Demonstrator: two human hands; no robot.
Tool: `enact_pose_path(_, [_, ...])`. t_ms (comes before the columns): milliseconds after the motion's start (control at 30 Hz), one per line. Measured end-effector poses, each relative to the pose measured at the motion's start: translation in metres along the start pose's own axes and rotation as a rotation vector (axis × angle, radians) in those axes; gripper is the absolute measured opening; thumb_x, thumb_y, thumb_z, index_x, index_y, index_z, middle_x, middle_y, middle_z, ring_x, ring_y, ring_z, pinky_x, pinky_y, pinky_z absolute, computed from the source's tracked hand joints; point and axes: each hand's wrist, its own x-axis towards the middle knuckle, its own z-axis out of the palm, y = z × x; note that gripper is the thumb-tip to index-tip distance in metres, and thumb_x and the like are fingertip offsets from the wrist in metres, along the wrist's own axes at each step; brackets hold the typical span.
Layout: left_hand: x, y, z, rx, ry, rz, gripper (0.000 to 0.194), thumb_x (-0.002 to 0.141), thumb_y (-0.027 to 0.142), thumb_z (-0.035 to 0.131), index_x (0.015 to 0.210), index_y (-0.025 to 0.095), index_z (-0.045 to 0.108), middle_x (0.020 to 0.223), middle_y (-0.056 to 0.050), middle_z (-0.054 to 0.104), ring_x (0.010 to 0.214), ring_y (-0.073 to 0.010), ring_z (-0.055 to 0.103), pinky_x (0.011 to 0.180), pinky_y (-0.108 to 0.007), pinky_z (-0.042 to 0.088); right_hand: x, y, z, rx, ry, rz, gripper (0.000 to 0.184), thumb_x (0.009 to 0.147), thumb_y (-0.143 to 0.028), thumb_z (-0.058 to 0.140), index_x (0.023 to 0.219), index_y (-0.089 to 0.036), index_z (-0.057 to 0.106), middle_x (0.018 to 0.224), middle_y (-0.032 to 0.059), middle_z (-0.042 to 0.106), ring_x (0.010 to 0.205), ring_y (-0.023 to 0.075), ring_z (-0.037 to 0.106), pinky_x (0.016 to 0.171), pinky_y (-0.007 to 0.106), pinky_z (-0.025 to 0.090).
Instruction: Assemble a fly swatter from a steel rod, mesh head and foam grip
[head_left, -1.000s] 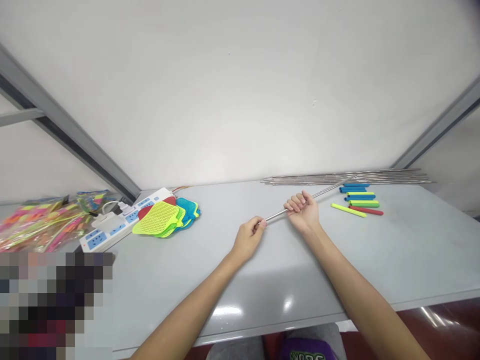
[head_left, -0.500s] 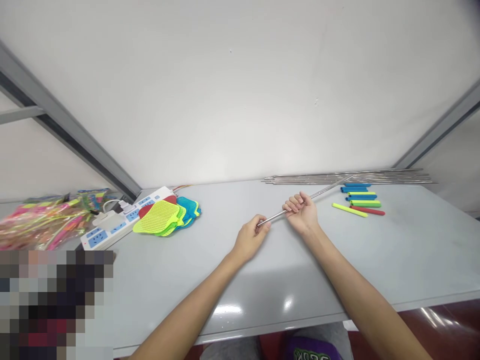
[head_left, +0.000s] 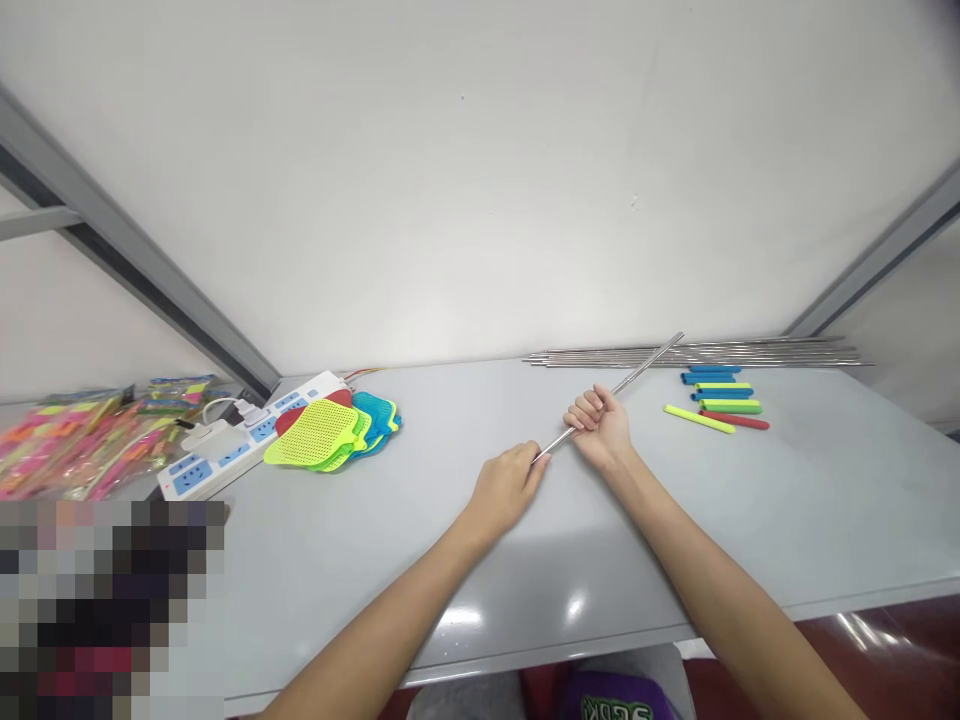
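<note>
A thin metal rod [head_left: 646, 366] slants up to the right over the grey table. Its lower end is in my left hand [head_left: 511, 485], whose fingers are closed round it. Further along the rod, my right hand [head_left: 602, 428] is turned palm up with curled fingers wrapped about it. Behind the rod's far end lies a bundle of similar metal rods [head_left: 765, 354] along the wall. Right of my right hand are several blue, yellow-green and red tubes [head_left: 726, 407]. Left of my left hand lies a pile of perforated fly swatter heads [head_left: 319, 435], green, blue and red.
A white power strip [head_left: 217, 465] with plugs in it lies at the left, partly under the swatter heads. Past it are colourful plastic-wrapped packs [head_left: 97, 440]. A grey metal post [head_left: 150, 255] rises at the left. The table's front edge [head_left: 555, 652] runs beneath my forearms.
The rod has tilted more steeply, its far end shifting left and up. My left hand has moved slightly right and closed further around the near end. My right hand has hardly moved.
</note>
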Motion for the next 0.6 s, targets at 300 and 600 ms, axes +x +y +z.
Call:
enact_pose_path(300, [0.0, -0.003, 0.003, 0.064, -0.007, 0.004, 0.034, 0.085, 0.036, 0.014, 0.079, 0.02, 0.043, 0.07, -0.001, 0.054, 0.062, -0.0126, 0.049, 0.055, -0.023, 0.032, 0.0, 0.002, -0.001, 0.003, 0.004, 0.022, 0.033, 0.075, -0.025, 0.042, 0.049, -0.018, 0.023, 0.038, -0.008, 0.019, 0.031, 0.0058, 0.02, 0.035, 0.02, 0.029])
enact_pose_path(600, [-0.002, -0.006, 0.01, 0.133, -0.054, 0.007, 0.039, 0.085, 0.036, 0.011, 0.078, 0.019, 0.045, 0.065, -0.003, 0.051, 0.058, -0.0137, 0.047, 0.053, -0.025, 0.03, -0.003, 0.006, -0.003, 0.068, -0.041, 0.044, 0.039, 0.076, -0.024, 0.04, 0.047, -0.018, 0.015, 0.035, -0.0072, 0.014, 0.031, 0.0072, 0.013, 0.033, 0.021, 0.025])
